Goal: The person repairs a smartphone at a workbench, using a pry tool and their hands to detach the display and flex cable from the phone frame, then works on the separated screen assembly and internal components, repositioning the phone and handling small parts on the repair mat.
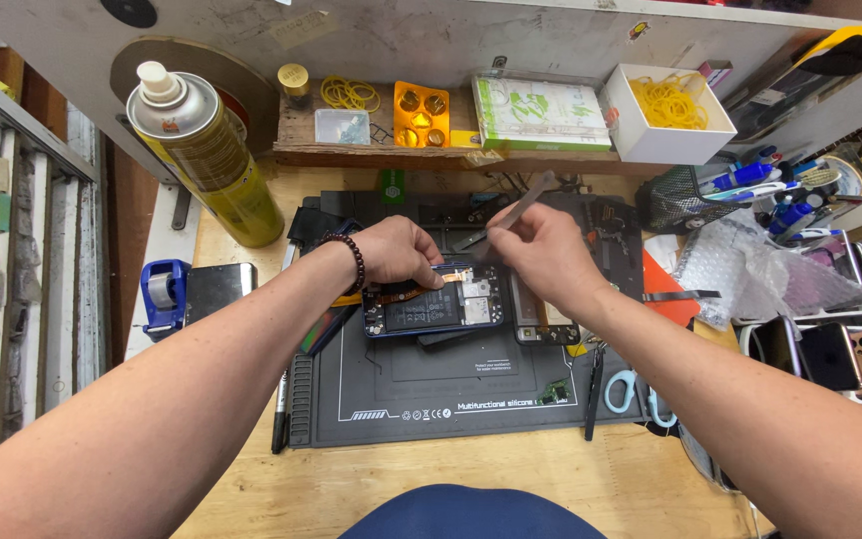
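An opened blue phone (433, 304) lies back-up on a dark silicone work mat (471, 384), its battery and circuit board exposed. My left hand (398, 250), with a dark bead bracelet at the wrist, presses down on the phone's upper left edge. My right hand (543, 252) grips metal tweezers (519, 212), whose tips reach the phone's top edge near an orange flex cable. A second phone frame (543, 324) lies just right of the blue one, partly under my right hand.
A tall yellow spray can (204, 148) stands at the back left, a blue tape dispenser (164, 291) beside it. A white box of rubber bands (670, 112), bubble wrap (740, 265), several phones (840, 354), scissors (633, 391) and a pen (281, 409) surround the mat.
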The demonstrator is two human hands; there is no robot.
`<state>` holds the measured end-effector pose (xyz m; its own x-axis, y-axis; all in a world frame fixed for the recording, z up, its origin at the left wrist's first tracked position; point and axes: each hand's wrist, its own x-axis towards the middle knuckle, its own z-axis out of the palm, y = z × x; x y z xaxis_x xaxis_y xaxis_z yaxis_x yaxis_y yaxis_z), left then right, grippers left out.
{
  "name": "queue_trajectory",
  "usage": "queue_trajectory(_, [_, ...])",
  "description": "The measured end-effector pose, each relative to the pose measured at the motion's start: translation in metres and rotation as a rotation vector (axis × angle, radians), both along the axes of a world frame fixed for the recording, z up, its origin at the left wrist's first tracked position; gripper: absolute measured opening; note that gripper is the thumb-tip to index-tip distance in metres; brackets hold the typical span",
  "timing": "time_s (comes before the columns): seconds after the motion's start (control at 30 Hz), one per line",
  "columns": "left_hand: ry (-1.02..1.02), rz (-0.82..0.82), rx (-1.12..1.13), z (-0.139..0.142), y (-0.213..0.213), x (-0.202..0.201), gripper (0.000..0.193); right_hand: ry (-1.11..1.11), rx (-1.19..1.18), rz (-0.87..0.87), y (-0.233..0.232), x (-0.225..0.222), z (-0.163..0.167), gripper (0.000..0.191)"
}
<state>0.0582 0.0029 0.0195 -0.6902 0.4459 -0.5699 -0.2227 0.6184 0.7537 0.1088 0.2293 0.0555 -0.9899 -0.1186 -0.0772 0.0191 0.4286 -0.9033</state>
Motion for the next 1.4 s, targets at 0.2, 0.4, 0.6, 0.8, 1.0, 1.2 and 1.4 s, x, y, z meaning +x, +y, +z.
queue_trajectory(0.2, [-0.020,0.023,-0.007,0.021,0.004,0.011,0.024,-0.313,-0.093,-0.085,0.024,0.003,0.047,0.013])
queue_trajectory(0.4, [-0.033,0.012,0.019,0.035,0.010,0.018,0.025,-0.544,0.259,-0.181,0.128,0.045,0.068,0.010])
queue_trajectory(0.6, [0.043,0.028,0.003,0.032,0.015,0.024,0.025,-0.654,0.230,-0.514,0.212,0.114,0.020,0.009])
queue_trajectory(0.8, [0.012,0.052,0.009,0.032,0.020,0.032,0.023,-0.615,0.304,-0.620,0.219,0.151,-0.018,0.014])
queue_trajectory(1.0, [0.044,0.041,0.009,0.032,0.021,0.034,0.023,-0.217,0.942,-0.428,0.162,0.166,0.006,0.031])
queue_trajectory(1.2, [0.028,0.054,0.014,0.036,0.022,0.035,0.024,-0.414,0.835,-0.325,0.105,0.155,0.014,0.037])
queue_trajectory(1.4, [0.065,0.067,-0.045,0.035,0.017,0.033,0.026,-0.265,0.816,-0.363,0.112,0.136,0.037,0.027])
